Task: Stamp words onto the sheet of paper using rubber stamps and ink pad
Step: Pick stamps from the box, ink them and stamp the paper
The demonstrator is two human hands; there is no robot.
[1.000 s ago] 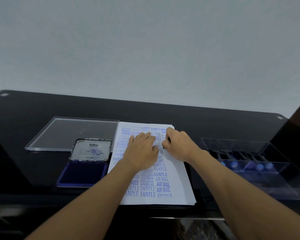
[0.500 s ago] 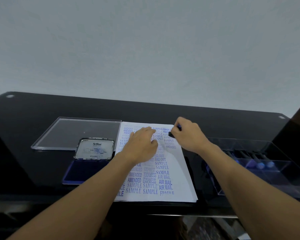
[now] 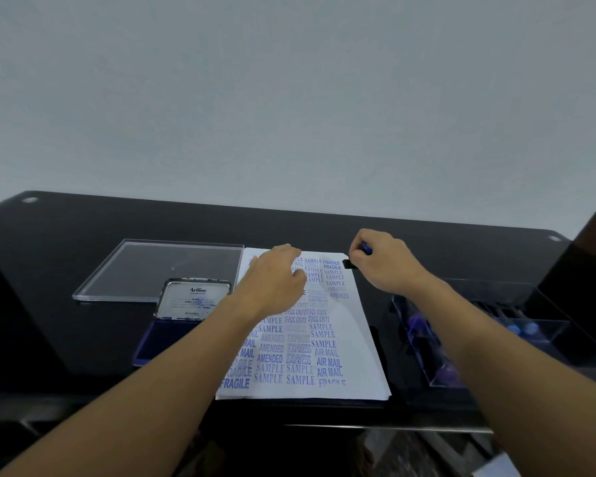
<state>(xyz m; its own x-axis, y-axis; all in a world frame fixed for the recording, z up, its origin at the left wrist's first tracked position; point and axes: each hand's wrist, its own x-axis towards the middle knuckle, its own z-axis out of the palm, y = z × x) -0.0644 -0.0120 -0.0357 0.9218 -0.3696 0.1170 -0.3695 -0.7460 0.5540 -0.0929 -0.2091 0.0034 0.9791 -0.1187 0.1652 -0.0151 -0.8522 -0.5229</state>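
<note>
A white sheet of paper (image 3: pixel 355 342) lies on the black desk, covered in rows of blue stamped words. My left hand (image 3: pixel 272 284) rests flat on its upper part, fingers spread. My right hand (image 3: pixel 382 263) grips a rubber stamp (image 3: pixel 353 261) with a blue handle and black base, held over the sheet's top right corner. The open blue ink pad (image 3: pixel 162 342) lies left of the paper, its silver lid (image 3: pixel 193 299) tipped up behind it.
A clear acrylic lid (image 3: pixel 152 270) lies flat at the back left. A clear box (image 3: pixel 516 325) holding several blue-handled stamps stands right of the paper, under my right forearm. The desk's front edge (image 3: pixel 324 425) runs just below the sheet.
My right hand lifted the stamp off the upper middle of the sheet and carried it right, past the top right corner. My left hand stayed on the paper.
</note>
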